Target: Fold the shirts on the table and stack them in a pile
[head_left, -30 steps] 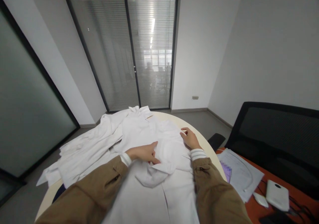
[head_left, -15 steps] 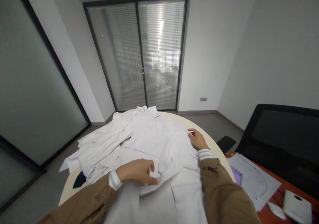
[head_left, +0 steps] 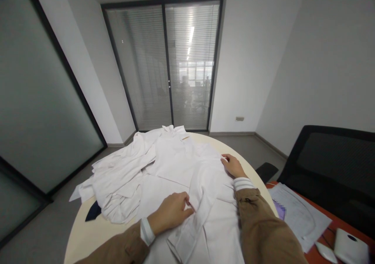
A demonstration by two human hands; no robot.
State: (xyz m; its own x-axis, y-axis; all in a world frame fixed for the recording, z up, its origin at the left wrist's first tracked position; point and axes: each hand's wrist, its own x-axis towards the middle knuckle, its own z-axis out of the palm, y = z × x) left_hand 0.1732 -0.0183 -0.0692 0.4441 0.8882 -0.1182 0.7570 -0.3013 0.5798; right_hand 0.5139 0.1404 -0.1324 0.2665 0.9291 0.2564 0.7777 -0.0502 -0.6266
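On the head camera, 1 white shirt (head_left: 171, 158) lies spread across 1 round cream table (head_left: 80, 238), its collar toward the far edge. I see 2 bare hands at work on it, the cuffs striped and the jacket sleeves brown. The left hand (head_left: 172, 211) is at 1 shirt sleeve (head_left: 203, 197) folded down over the front, thumb and index finger close to the cloth; I cannot tell whether they grip it. The right hand (head_left: 233, 165) has its fingertips pinched on the shirt's right edge.

To the left, a heap of white cloth (head_left: 121, 174) crowds the shirt, and I cannot count the garments in it. Beside the heap I find 1 dark navy piece (head_left: 93, 211). Both forearms block my view of parts of the shirt.

At right I count 1 black mesh chair (head_left: 334, 166), just past 1 orange-red desk (head_left: 312, 255) bearing 1 white mouse (head_left: 326, 252), 1 white device (head_left: 351, 248), pale sheets (head_left: 304, 213) and 1 blurred purple item (head_left: 279, 209). Behind, 2 glass panels (head_left: 193, 68) show blinds, near 1 wall plate (head_left: 239, 119).
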